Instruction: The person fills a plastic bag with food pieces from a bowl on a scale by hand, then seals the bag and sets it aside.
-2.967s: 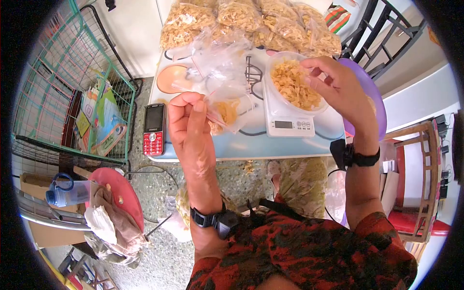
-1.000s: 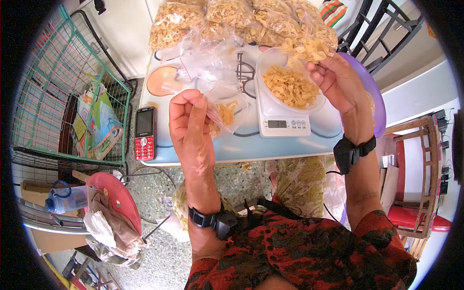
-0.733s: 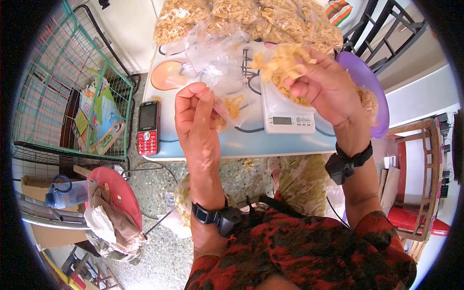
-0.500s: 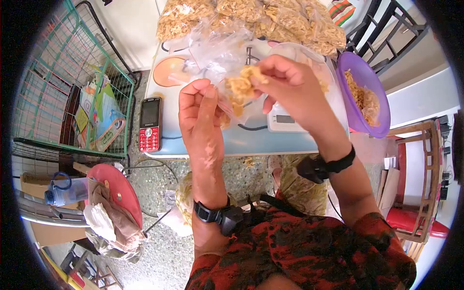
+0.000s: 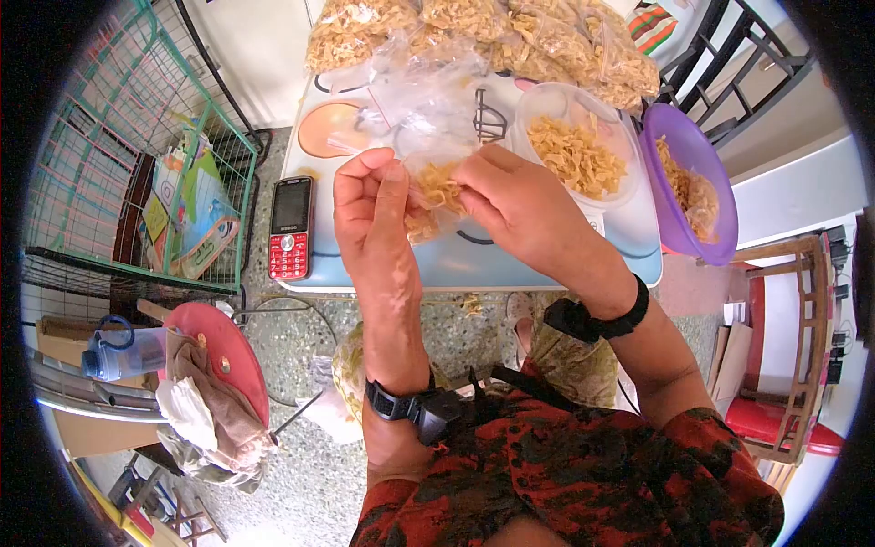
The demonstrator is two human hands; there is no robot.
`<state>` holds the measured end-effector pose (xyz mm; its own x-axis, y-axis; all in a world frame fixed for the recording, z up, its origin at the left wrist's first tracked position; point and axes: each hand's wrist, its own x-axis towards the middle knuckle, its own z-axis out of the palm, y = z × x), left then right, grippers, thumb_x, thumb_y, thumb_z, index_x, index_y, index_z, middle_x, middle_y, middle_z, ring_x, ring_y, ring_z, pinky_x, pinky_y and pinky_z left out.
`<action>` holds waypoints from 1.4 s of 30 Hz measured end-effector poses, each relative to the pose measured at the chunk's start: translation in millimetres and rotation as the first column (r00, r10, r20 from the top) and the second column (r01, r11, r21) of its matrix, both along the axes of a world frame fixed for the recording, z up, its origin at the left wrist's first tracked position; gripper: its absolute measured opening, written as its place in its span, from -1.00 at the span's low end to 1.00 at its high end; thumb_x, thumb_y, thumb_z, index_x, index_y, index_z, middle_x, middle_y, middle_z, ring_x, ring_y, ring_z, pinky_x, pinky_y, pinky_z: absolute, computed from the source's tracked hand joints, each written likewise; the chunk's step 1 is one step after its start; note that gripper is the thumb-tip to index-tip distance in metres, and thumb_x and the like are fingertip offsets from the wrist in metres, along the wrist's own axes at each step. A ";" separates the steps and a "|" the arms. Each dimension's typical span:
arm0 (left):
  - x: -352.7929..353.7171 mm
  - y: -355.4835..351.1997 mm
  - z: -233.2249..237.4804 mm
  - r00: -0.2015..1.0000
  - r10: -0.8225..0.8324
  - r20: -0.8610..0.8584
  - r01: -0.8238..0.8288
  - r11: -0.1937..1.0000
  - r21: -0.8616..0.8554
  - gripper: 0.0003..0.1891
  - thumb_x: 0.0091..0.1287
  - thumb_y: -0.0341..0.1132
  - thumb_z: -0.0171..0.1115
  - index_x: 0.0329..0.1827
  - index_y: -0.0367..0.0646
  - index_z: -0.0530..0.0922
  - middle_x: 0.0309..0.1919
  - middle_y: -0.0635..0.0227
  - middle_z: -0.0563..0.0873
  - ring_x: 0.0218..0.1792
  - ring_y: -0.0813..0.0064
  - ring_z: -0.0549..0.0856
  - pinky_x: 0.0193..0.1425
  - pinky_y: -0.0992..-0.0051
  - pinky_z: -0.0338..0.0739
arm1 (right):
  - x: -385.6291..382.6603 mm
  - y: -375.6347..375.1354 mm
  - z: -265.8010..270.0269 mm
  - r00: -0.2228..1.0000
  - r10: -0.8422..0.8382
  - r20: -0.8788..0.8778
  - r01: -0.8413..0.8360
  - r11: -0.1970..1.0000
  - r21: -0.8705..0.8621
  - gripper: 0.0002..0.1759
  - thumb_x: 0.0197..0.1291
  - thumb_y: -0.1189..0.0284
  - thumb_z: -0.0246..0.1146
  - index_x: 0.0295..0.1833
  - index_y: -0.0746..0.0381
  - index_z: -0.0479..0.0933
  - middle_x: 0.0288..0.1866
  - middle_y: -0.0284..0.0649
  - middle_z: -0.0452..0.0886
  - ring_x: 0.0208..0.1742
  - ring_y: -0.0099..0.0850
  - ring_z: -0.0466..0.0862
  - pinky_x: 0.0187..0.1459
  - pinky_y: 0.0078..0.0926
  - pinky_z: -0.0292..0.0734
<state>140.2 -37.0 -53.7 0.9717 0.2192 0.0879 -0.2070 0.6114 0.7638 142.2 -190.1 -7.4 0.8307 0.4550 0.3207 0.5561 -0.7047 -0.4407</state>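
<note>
My left hand (image 5: 378, 214) is closed on the edge of a small clear plastic bag (image 5: 448, 224), holding it up over the near part of the table. Dried yellow, curly pieces (image 5: 437, 182) show inside the bag and at its mouth. Fingers of my right hand (image 5: 527, 205) are pinched together at that mouth, on some of the pieces; their tips are partly hidden. To the right, a round clear tub (image 5: 523, 123) holds more of the same pieces. Loose clear plastic bags (image 5: 424, 100) lie on the table beyond my hands.
Several filled bags (image 5: 474, 23) are heaped at the table's back. A red phone (image 5: 291, 228) lies by the left edge. A purple basin (image 5: 729, 201) stands at the right. On the left are a green wire cage (image 5: 169, 273) and a red stool (image 5: 241, 356) with cloths.
My right hand has moved left and down, bringing yellow pieces from above the bag to its mouth. The tub, earlier mostly behind that hand, now shows fully.
</note>
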 end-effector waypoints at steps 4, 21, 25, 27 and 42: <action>-0.5 -1.4 -2.8 0.999 0.016 -0.029 -0.013 0.994 0.106 -0.81 0.38 -0.42 0.22 0.01 -0.16 0.50 -0.33 0.53 0.56 -0.39 0.74 0.49 -0.34 0.71 0.35 | -0.8 0.0 2.0 0.997 -0.007 -0.073 0.004 0.999 -0.047 -0.83 0.17 0.52 0.24 -0.14 0.27 0.43 -0.25 -0.06 0.53 -0.23 0.00 0.58 -0.24 -0.19 0.49; -3.3 -5.0 0.2 0.993 -0.113 0.029 0.108 0.985 0.132 -0.84 0.42 -0.47 0.14 0.01 -0.20 0.46 -0.28 0.48 0.55 -0.34 0.78 0.47 -0.29 0.74 0.37 | 4.0 -2.6 -1.0 0.978 0.113 -0.178 -0.143 0.976 -0.166 -0.86 0.15 0.51 0.18 -0.16 0.28 0.49 -0.30 -0.05 0.56 -0.27 -0.07 0.60 -0.27 -0.22 0.48; -1.1 -3.6 1.8 0.998 -0.058 -0.038 0.060 0.995 0.075 -0.85 0.40 -0.43 0.19 -0.02 -0.18 0.49 -0.34 0.51 0.57 -0.41 0.75 0.49 -0.36 0.70 0.33 | -3.3 -0.7 -0.2 0.965 0.021 -0.263 0.025 0.985 0.169 -0.81 0.21 0.52 0.18 -0.06 0.30 0.44 -0.30 -0.11 0.59 -0.30 -0.28 0.63 -0.26 -0.34 0.50; -1.5 -2.9 2.2 0.998 -0.060 -0.033 0.062 0.996 0.070 -0.85 0.40 -0.42 0.19 -0.01 -0.18 0.49 -0.34 0.51 0.57 -0.41 0.75 0.49 -0.36 0.70 0.33 | -5.8 -0.5 -0.7 0.932 -0.001 -0.363 0.121 0.944 0.306 -0.75 0.20 0.50 0.19 -0.02 0.30 0.42 -0.29 -0.07 0.61 -0.26 -0.21 0.64 -0.19 -0.33 0.53; -8.3 4.2 8.6 0.972 -0.189 0.140 0.204 0.974 -0.100 -0.89 0.41 -0.45 0.16 -0.06 -0.17 0.49 -0.22 0.39 0.63 -0.27 0.61 0.59 -0.14 0.58 0.50 | -13.1 8.1 1.7 0.966 0.242 -0.086 -0.253 0.954 -0.160 -0.33 0.08 0.38 0.22 0.35 0.26 0.28 -0.04 -0.02 0.59 -0.05 -0.02 0.60 -0.11 -0.13 0.57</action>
